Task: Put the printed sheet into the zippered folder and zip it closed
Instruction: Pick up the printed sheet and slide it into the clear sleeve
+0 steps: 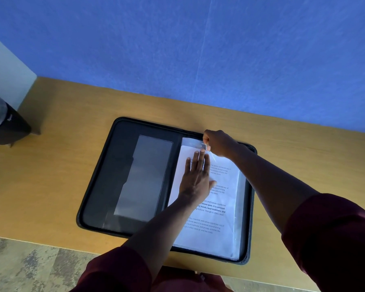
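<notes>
A black zippered folder (105, 175) lies open flat on the wooden desk. The printed sheet (217, 216), white with paragraphs of text, lies on the folder's right half inside a clear plastic sleeve (239, 218). My left hand (195, 180) lies flat on the upper part of the sheet with straight fingers. My right hand (218, 144) is curled at the top edge of the right half and pinches the clear sleeve's top edge. The left half carries a grey transparent pocket (143, 178).
The wooden desk (57, 165) stands against a blue wall (198, 49). A dark bin with a plastic liner (2, 123) stands beyond the desk's left end. Patterned floor (30, 268) shows below the near edge.
</notes>
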Motion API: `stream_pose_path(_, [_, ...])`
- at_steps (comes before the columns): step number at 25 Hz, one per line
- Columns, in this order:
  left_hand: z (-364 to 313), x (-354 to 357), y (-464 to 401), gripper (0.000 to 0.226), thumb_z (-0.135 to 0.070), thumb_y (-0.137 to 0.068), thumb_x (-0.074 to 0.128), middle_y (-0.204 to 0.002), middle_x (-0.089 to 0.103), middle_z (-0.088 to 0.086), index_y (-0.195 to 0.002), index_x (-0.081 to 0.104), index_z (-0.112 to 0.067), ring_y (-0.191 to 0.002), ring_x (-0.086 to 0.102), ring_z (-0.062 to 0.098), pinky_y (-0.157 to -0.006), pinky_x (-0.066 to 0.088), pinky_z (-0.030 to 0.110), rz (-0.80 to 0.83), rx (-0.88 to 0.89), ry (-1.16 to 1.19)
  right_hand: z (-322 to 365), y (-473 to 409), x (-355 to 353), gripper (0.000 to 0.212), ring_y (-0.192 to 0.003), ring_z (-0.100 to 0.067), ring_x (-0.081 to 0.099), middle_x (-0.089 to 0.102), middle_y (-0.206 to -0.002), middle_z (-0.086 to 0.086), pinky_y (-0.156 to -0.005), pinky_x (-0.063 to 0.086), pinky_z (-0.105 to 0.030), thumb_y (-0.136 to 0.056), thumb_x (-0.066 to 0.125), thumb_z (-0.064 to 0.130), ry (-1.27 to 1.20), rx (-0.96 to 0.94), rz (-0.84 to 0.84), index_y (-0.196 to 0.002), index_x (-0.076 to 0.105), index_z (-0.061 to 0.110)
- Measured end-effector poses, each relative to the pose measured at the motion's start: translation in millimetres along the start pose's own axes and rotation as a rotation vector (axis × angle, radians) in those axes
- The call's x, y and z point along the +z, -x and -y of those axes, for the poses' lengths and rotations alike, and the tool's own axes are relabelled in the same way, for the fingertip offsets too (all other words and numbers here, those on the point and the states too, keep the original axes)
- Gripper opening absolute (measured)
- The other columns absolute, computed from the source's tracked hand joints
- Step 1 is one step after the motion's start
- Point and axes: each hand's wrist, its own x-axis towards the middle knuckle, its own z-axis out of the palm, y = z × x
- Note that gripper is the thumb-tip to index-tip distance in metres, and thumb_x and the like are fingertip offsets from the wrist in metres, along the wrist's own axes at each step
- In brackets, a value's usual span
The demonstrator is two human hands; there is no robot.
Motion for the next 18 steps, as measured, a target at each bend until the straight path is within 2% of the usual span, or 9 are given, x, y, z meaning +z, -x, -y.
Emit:
stream_pose_path(3, [-1, 0, 0, 0.092, -0.050, -0.096, 0.051, -0.163, -0.011, 0.019, -0.156, -0.001, -0.003, -0.152, -0.007, 0.035, -0.124, 0.002, 0.051, 0.000, 0.001, 0.000, 0, -2, -2, 0.027, -0.079, -0.023, 0.059, 0.064, -0.098, -0.007, -0.067, 0.053, -0.037, -0.087, 0.051, -0.004, -0.014, -0.001, 0.028, -0.094, 0.055, 0.022])
stream_pose_path(8, [3, 0, 2, 0.090, -0.049, -0.097, 0.050, -0.164, -0.013, 0.017, -0.157, -0.004, -0.008, -0.152, -0.010, 0.034, -0.124, 0.000, 0.048, -0.003, 0.021, 0.008, -2, 3, -1, 0.020, -0.079, -0.027, 0.062, 0.065, -0.099, -0.011, -0.064, 0.052, -0.034, -0.093, 0.050, 0.008, 0.055, 0.083, -0.052, -0.110, 0.056, 0.017])
stream_pose_path(12, [8, -2, 4, 0.087, -0.046, -0.099, 0.048, -0.164, -0.015, 0.015, -0.157, -0.004, -0.008, -0.152, -0.012, 0.032, -0.124, -0.002, 0.046, 0.010, 0.048, 0.008, -17, 17, -5, 0.024, -0.107, -0.037, 0.054, 0.061, -0.110, -0.016, -0.086, 0.044, -0.039, -0.096, 0.055, 0.027, 0.116, 0.195, -0.056, -0.118, 0.056, 0.018])
stream_pose_path(14, [8, -4, 5, 0.086, -0.046, -0.100, 0.048, -0.164, -0.015, 0.015, -0.157, -0.004, -0.008, -0.152, -0.012, 0.032, -0.124, -0.003, 0.045, 0.016, 0.052, 0.012, -27, 30, -8, 0.026, -0.117, -0.035, 0.046, 0.061, -0.113, -0.016, -0.093, 0.041, -0.044, -0.094, 0.058, 0.025, 0.180, 0.241, -0.062, -0.119, 0.056, 0.018])
stream_pose_path(18, [6, -8, 8, 0.083, -0.042, -0.100, 0.048, -0.164, -0.016, 0.016, -0.157, -0.002, -0.007, -0.152, -0.013, 0.033, -0.124, -0.002, 0.046, 0.032, 0.052, -0.010, -41, 62, -7, 0.032, -0.117, -0.033, 0.048, 0.061, -0.118, -0.011, -0.091, 0.043, -0.044, -0.090, 0.059, 0.014, 0.304, 0.328, -0.184, -0.121, 0.055, 0.012])
